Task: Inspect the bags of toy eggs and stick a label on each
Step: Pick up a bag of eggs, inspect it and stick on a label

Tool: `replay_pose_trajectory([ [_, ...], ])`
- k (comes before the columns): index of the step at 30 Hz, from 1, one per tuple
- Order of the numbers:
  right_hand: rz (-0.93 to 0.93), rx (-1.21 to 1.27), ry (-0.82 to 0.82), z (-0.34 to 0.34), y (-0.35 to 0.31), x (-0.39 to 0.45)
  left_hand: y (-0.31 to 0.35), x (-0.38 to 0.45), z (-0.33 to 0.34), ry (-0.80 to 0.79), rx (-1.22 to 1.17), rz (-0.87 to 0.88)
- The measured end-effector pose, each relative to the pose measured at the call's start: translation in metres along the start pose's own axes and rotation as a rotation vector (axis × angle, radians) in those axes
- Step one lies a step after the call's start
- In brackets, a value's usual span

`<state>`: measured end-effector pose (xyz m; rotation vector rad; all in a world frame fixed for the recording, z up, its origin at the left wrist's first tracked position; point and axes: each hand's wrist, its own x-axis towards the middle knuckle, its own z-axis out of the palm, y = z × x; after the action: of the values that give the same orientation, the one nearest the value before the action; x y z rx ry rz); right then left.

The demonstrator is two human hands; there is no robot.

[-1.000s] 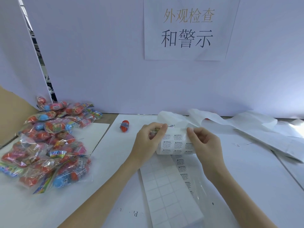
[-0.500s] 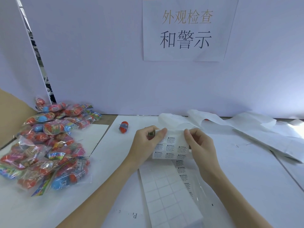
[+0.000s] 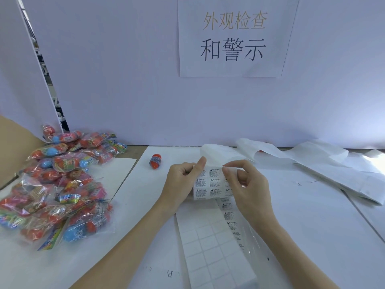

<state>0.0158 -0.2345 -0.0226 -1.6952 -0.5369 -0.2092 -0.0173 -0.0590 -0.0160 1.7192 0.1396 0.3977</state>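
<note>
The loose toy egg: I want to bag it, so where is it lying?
In the head view the loose toy egg lies alone on the white table, between the pile of bags and the left hand.

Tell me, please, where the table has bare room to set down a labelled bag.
Bare white paper lies right of the right hand, before the crumpled backing paper. Another patch lies between the loose toy egg and the bag pile, which crowds the left.

Pale partition wall (image 3: 125,80), paper sign (image 3: 233,38), seemingly white-papered table (image 3: 312,215).
</note>
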Motion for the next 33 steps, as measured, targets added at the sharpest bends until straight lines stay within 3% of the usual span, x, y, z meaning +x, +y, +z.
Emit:
replay_pose_trajectory([
  [7, 0.027, -0.053, 0.042, -0.0030, 0.0055, 0.0018, -0.0031, -0.0038, 0.0021, -0.113, -0.003, 0.080],
  [16, 0.021, -0.066, 0.098, -0.0026, 0.0010, 0.0035, -0.0034, -0.0010, 0.0014, -0.073, -0.047, 0.057],
  [28, 0.069, -0.062, 0.019, -0.0031, 0.0010, 0.0020, -0.0001, -0.0036, -0.0004, -0.075, -0.049, 0.004],
  [33, -0.070, -0.158, 0.004, -0.0031, -0.0037, -0.0007, -0.0003, -0.0032, -0.0006, -0.070, -0.057, -0.028],
])
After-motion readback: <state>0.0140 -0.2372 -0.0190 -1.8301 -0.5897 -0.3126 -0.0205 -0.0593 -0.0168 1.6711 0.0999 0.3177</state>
